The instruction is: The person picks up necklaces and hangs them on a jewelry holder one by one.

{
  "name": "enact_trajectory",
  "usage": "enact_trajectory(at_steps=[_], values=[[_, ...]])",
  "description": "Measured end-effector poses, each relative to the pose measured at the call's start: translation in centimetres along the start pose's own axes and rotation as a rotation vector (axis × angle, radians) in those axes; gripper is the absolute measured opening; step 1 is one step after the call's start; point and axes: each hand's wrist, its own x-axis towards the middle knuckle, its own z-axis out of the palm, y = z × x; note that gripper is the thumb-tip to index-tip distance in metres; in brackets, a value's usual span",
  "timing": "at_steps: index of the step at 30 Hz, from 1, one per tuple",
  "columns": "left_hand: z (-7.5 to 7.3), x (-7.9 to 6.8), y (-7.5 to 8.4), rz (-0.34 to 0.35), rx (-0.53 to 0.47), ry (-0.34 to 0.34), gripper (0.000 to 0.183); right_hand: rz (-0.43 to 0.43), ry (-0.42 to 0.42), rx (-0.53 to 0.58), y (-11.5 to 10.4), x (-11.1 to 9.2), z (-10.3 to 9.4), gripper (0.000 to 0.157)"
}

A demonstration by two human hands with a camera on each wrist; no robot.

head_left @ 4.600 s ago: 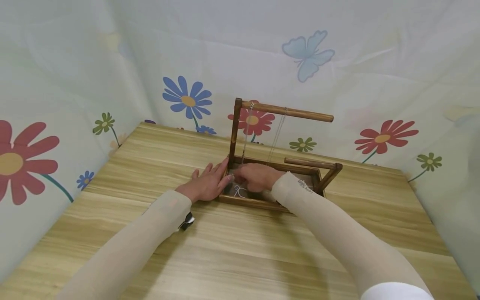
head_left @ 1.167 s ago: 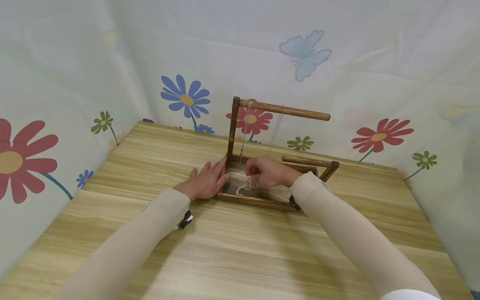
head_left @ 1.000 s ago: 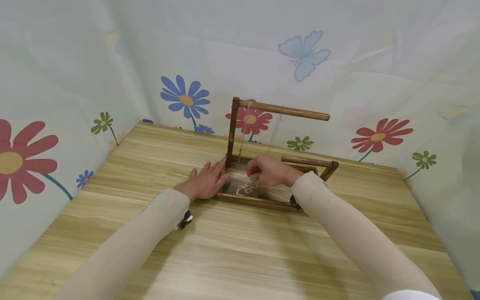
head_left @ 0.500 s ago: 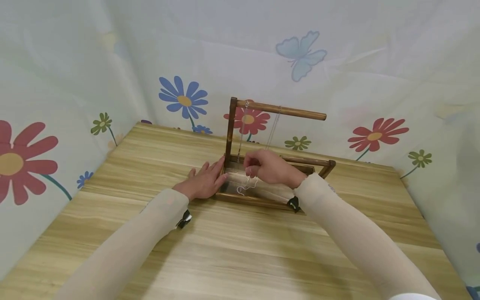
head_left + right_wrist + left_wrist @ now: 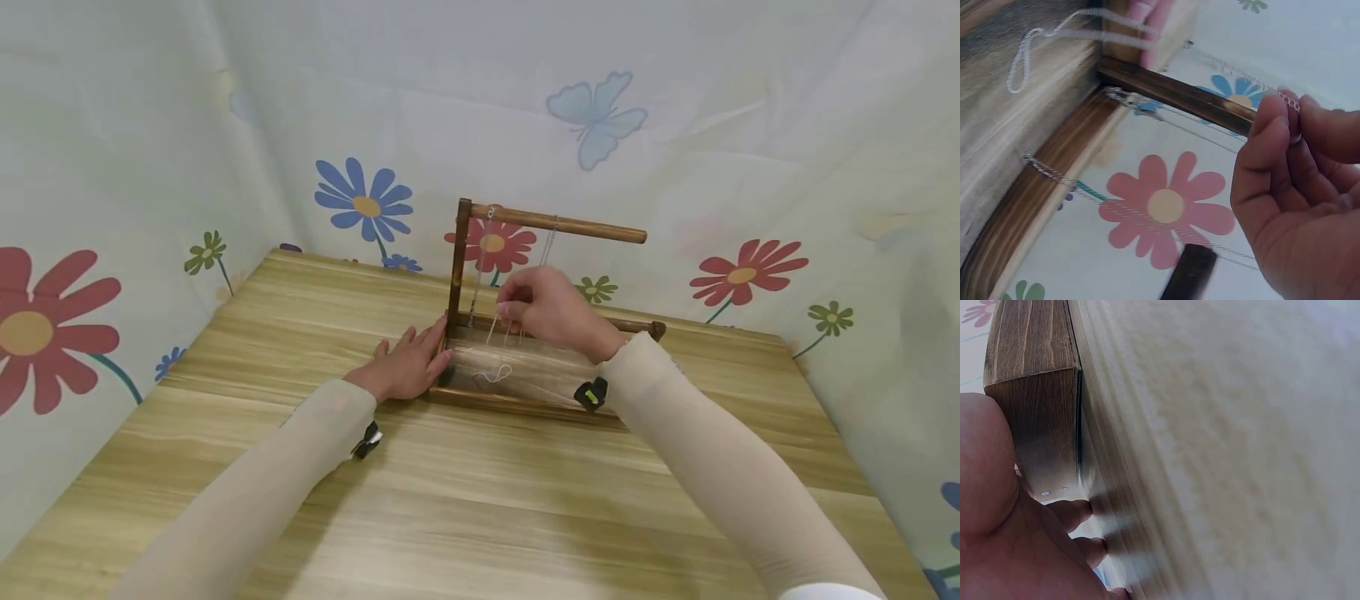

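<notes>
A dark wooden jewelry stand [image 5: 459,267] stands on the table, with an open tray [image 5: 510,403] as its base. My left hand [image 5: 403,368] rests flat at the tray's left end, thumb along its edge. In the left wrist view, that palm lies against the brown wood [image 5: 1032,344]. Above the tray, my right hand [image 5: 558,312] pinches a thin silver chain necklace [image 5: 1290,102] between thumb and fingertips. Strands hang down from the pinch. A looped length of chain [image 5: 498,374] lies over the tray floor.
Two other fine chains hang from the stand's upper bar [image 5: 570,223], one near the post [image 5: 480,267], one further right [image 5: 549,245]. A lower bar [image 5: 633,326] sits behind the right hand. A flower-printed cloth [image 5: 420,125] rises behind the wood-grain table [image 5: 450,508].
My right hand first worked low in the tray's left part, then gathered the chain and raised it; it is higher now, with strands stretched below. My left hand has kept its place.
</notes>
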Motion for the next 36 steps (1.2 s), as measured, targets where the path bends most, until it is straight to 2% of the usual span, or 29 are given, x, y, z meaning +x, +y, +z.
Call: enact_trajectory(at_steps=[9,18,24,30,36], values=[[0.1,0.1,-0.2,0.003,0.005,0.001,0.073,0.041,0.137,0.081,-1.2,-0.2,-1.6,0.014],[0.0,-0.2,0.0,0.003,-0.012,-0.004,0.073,0.08,0.279,0.318,-1.4,-0.5,-3.6,0.015],[-0.3,-0.6,0.3,-0.005,-0.035,-0.012,0.072,0.078,0.314,0.362,-1.3,-0.7,-4.5,0.019],[-0.4,-0.8,0.5,0.002,-0.035,-0.003,0.072,0.072,0.346,0.386,-0.5,-1.2,-5.5,0.016],[-0.1,-0.7,0.4,0.001,-0.033,-0.002,0.072,0.072,0.393,0.516,0.7,-1.6,-6.4,0.012]])
